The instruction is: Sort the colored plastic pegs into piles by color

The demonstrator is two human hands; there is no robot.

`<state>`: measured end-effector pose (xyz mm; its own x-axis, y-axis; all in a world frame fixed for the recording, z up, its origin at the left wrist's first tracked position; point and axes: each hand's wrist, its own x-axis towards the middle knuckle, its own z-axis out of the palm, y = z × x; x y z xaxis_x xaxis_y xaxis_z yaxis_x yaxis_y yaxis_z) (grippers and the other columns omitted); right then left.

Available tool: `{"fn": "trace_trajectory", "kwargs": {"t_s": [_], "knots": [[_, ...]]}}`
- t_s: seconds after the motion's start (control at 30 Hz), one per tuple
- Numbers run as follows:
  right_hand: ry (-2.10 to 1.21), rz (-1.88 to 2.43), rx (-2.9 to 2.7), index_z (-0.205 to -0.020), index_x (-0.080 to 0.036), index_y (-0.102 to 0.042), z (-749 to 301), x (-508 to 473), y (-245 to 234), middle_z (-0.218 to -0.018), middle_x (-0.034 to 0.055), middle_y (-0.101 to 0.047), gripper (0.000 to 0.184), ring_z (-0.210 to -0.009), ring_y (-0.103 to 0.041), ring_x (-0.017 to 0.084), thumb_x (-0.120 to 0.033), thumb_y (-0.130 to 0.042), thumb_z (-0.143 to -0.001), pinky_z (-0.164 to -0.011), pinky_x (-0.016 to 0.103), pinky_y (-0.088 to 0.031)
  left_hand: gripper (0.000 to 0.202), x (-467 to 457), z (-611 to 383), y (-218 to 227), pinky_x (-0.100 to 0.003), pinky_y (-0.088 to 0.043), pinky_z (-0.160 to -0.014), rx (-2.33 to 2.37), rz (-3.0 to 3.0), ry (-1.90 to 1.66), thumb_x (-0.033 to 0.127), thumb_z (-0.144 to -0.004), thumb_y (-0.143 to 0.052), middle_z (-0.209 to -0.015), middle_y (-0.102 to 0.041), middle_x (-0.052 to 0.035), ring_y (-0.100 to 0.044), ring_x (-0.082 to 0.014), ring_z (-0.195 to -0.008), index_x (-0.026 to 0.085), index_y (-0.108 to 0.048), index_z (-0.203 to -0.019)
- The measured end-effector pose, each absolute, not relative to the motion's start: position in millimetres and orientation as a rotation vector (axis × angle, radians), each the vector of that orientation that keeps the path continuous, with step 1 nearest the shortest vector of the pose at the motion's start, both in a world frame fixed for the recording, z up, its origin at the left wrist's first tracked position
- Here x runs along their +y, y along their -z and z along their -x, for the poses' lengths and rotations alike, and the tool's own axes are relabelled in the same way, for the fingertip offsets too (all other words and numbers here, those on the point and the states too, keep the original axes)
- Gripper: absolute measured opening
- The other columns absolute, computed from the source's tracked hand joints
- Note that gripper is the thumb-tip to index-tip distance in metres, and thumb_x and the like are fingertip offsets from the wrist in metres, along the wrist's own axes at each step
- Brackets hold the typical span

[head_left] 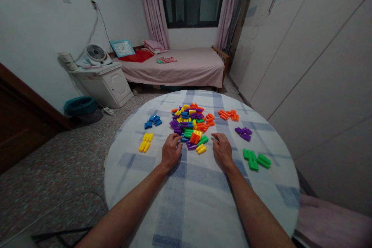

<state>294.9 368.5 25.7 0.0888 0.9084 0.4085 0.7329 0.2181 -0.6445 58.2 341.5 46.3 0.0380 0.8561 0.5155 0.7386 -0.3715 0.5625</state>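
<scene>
A mixed pile of coloured plastic blocks (190, 124) lies in the middle of a round table (200, 201) covered with a blue-checked cloth. My left hand (171, 150) rests on the cloth at the pile's near-left edge. Its fingers are curled against the purple blocks, and what they hold is hidden. My right hand (222, 150) lies palm down just right of the pile, fingers loosely bent and apart, with nothing showing in it. A yellow block (201, 148) and a purple block (191, 146) lie between my hands.
Sorted groups lie around the pile: blue blocks (152, 121) and yellow blocks (145, 142) on the left, orange blocks (228, 114), purple blocks (243, 133) and green blocks (256, 160) on the right. A bed (180, 68), a white cabinet (106, 85) and wardrobes (305, 46) stand around.
</scene>
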Motion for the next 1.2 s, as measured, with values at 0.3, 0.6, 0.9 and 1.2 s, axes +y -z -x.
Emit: {"fn": "trace_trajectory", "kwargs": {"t_s": [0.3, 0.6, 0.9, 1.2], "knots": [[-0.265, 1.521, -1.656, -0.099, -0.016, -0.066, -293.7, 367.9, -26.4, -0.101, 0.0086, -0.062, 0.032, -0.096, -0.055, 0.021, -0.015, -0.040, -0.080, -0.089, 0.034, -0.042, 0.018, 326.1, -107.3, -60.2, -0.030, -0.049, -0.084, 1.523, -2.524, -1.037, 0.020, -0.087, -0.052, -0.102, -0.059, -0.0078, -0.055, -0.0179, -0.095, 0.017, -0.063, -0.100], [-0.292, 1.513, -1.674, -0.098, -0.016, -0.066, -294.9, 370.0, -25.2, -0.100, 0.0086, -0.062, 0.032, -0.098, -0.055, 0.021, -0.015, -0.040, -0.080, -0.091, 0.034, -0.041, 0.019, 325.0, -138.7, -58.2, -0.037, -0.047, -0.084, 1.712, -2.655, -0.466, 0.023, -0.089, -0.048, -0.101, -0.062, -0.0097, -0.055, -0.0239, -0.096, 0.014, -0.061, -0.098], [-0.297, 1.512, -1.671, -0.098, -0.015, -0.066, -295.9, 370.3, -24.8, -0.100, 0.0086, -0.063, 0.032, -0.096, -0.056, 0.021, -0.016, -0.040, -0.079, -0.089, 0.034, -0.042, 0.022, 319.1, -124.6, -71.0, -0.033, -0.046, -0.083, 1.702, -2.595, -0.514, 0.026, -0.084, -0.055, -0.101, -0.061, -0.0078, -0.054, -0.0221, -0.097, 0.018, -0.062, -0.103], [-0.277, 1.510, -1.664, -0.094, -0.014, -0.067, -296.5, 369.3, -26.7, -0.099, 0.0095, -0.063, 0.032, -0.093, -0.056, 0.022, -0.019, -0.040, -0.079, -0.086, 0.034, -0.042, 0.033, 343.6, 21.3, -99.3, -0.035, -0.043, -0.089, 2.471, -2.072, -0.833, 0.028, -0.083, -0.052, -0.105, -0.063, -0.0097, -0.055, -0.0246, -0.099, 0.016, -0.063, -0.112]]}}
